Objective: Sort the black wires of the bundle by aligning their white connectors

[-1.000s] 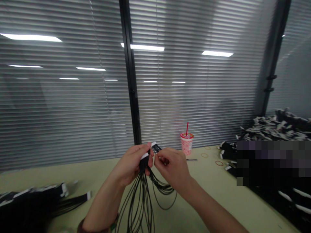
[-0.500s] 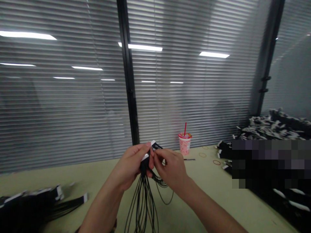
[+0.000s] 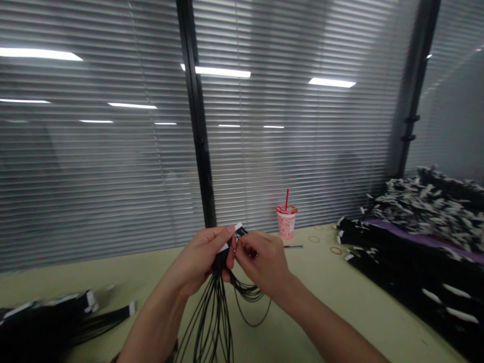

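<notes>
Near the middle, my left hand is closed around a bundle of thin black cords with a white-edged end between thumb and fingers. The loose cords hang below it toward the table. My right hand pinches close beside it, fingertips together at the bundle's upper end; exactly what they grip is too small to make out. A white-tipped black piece sticks up between the two hands. Some cords loop under my right hand.
A pink cup with a red straw stands by the blinds. Rubber bands and a thin dark stick lie nearby. Black cord bundles rest at left; a large pile of white-tipped black bundles covers the right.
The hanging cords have swung a little to the left. My right fingers have shifted slightly down and left against the bundle's top. The view has turned slightly.
</notes>
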### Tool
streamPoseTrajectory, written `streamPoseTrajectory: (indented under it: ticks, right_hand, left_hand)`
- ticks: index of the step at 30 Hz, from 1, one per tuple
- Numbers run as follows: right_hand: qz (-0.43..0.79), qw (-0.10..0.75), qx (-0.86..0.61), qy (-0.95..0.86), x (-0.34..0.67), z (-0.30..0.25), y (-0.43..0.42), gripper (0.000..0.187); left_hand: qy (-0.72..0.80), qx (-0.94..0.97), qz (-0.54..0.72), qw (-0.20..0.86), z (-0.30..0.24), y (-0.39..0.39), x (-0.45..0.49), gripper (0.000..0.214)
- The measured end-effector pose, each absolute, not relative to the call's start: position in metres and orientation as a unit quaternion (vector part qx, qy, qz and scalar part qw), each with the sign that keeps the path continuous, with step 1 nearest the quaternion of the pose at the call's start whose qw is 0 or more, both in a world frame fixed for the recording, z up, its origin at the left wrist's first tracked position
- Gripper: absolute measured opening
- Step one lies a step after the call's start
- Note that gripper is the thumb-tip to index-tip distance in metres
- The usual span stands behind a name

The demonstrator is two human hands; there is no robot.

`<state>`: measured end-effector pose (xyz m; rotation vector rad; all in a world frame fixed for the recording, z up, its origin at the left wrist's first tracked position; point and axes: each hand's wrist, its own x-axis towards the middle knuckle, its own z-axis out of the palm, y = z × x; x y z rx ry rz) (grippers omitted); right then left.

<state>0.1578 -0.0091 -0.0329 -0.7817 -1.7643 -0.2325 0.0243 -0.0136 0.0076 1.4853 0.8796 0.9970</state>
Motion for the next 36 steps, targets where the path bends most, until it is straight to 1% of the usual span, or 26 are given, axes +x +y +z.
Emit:
streamPoseTrajectory:
  ticks: [6,11,17,21,29,34,36]
  right_hand:
    - [-0.077,0.566,-0.328,-0.753,0.1582,-0.0337,-0.0103,0.019]
    - [-0.042,0.569,-0.333,-0.751,0.1591,-0.0291,-0.0116,0.014]
    - [-0.004,0.580,-0.353,-0.734,0.1585,-0.0264,-0.0136,0.018]
    - [-0.017,0.590,-0.338,-0.733,0.1588,-0.0272,-0.0144,0.020]
    - [-0.034,0.591,-0.336,-0.733,0.1567,-0.0305,-0.0122,0.019]
    - [-0.026,0.589,-0.344,-0.731,0.1571,-0.0281,-0.0116,0.017]
    - [-0.027,0.589,-0.359,-0.724,0.1588,-0.0256,-0.0112,0.012]
  left_hand:
    - [0.373,0.634,0.413,0.537,0.0110,-0.0164,0.0251,0.034]
    - [0.369,0.636,0.423,0.529,0.0099,-0.0173,0.0241,0.034]
    - [0.382,0.655,0.428,0.491,0.0091,-0.0185,0.0270,0.035]
    - [0.387,0.678,0.423,0.460,0.0097,-0.0210,0.0281,0.035]
    - [0.393,0.687,0.418,0.446,0.0091,-0.0203,0.0287,0.033]
    - [0.382,0.657,0.434,0.484,0.0084,-0.0188,0.0289,0.033]
    - [0.370,0.640,0.445,0.506,0.0090,-0.0182,0.0272,0.033]
